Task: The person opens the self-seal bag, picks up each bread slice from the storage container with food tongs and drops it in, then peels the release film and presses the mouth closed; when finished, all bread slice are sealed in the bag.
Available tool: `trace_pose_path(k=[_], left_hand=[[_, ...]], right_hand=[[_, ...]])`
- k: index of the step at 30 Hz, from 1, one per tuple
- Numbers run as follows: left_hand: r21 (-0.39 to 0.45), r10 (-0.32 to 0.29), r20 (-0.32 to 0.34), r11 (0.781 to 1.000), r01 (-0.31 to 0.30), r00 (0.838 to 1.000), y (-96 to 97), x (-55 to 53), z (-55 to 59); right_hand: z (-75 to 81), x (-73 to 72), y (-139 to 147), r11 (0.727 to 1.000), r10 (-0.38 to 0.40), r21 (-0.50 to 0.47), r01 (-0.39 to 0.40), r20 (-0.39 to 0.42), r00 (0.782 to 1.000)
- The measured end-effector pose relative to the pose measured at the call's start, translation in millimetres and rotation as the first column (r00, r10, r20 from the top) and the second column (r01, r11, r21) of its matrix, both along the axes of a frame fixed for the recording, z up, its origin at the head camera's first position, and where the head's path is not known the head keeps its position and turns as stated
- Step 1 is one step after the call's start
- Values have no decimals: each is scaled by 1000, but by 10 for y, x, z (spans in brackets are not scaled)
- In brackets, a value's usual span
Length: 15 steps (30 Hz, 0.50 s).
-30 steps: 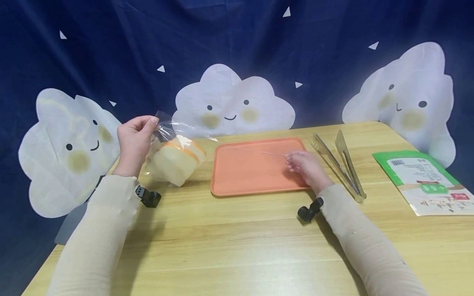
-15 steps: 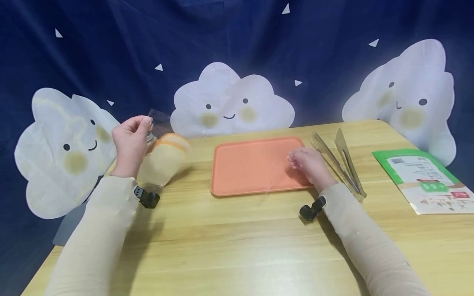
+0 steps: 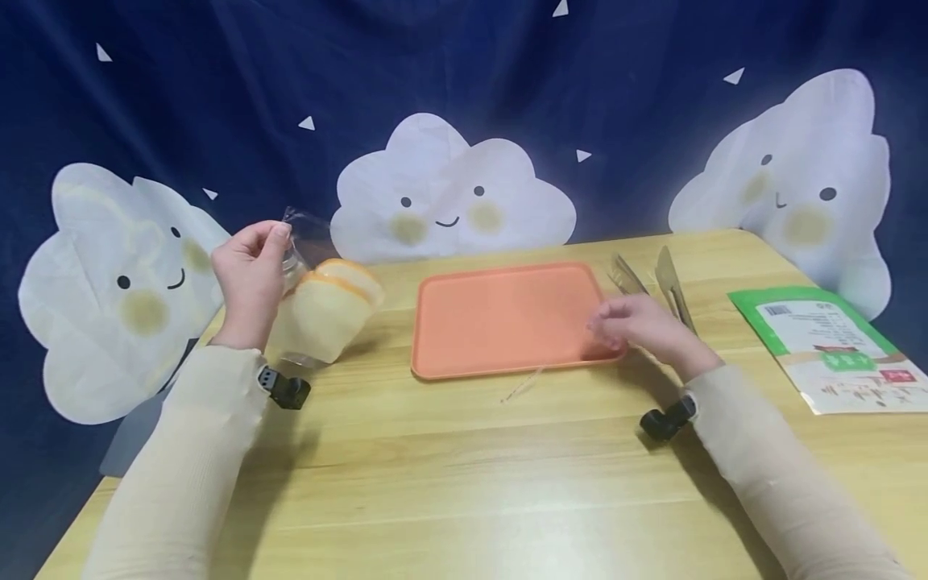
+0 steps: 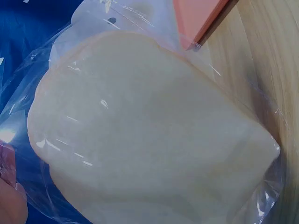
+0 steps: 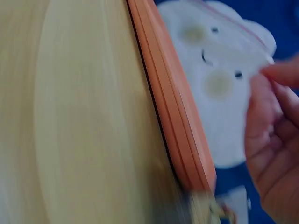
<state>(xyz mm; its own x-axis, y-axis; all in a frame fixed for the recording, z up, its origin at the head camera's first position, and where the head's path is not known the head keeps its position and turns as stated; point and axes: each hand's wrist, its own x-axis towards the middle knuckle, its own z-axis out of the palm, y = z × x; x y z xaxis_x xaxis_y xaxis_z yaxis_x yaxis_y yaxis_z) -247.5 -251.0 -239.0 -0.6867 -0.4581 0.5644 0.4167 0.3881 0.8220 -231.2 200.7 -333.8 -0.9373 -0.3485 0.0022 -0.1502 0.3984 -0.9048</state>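
In the head view my left hand [image 3: 254, 262] pinches the upper edge of a clear plastic bag [image 3: 308, 234] between thumb and fingers. Inside hang thick bread slices [image 3: 329, 310] with orange-brown crust, left of the orange tray [image 3: 500, 322]. The left wrist view is mostly filled by the pale face of a bread slice [image 4: 149, 121] behind shiny film. Over the tray's right front corner, my right hand [image 3: 641, 326] pinches a thin clear strip with its thumb and fingertips; the strip [image 5: 233, 23] runs away from them in the right wrist view.
Metal tongs [image 3: 670, 282] lie right of the tray, partly hidden by the right hand. A green and white printed packet [image 3: 834, 350] lies farther right on the wooden table [image 3: 464, 483]. Behind hangs a blue curtain [image 3: 464, 64] with white cloud shapes.
The strip, earlier stretched between bag and right hand, has come away from the bag and droops. My right hand has moved right; the bagged bread has swung left with my left hand.
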Motion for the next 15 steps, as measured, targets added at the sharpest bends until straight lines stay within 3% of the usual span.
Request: trace_pose_path(k=[4,7,15], left_hand=[[1,0,-5,1000,0,1000,18,8,1],[-20,-2,12,1000,3,1000,56,18,-1],[-77,-21,21,997,23,1000,129,30,-22]], right_hand=[[32,38,162,979,176,92,-183,79,981],[64,77,202,961,232,125,-245,114,966],[14,75,204,970,111,217,-110,5,994]])
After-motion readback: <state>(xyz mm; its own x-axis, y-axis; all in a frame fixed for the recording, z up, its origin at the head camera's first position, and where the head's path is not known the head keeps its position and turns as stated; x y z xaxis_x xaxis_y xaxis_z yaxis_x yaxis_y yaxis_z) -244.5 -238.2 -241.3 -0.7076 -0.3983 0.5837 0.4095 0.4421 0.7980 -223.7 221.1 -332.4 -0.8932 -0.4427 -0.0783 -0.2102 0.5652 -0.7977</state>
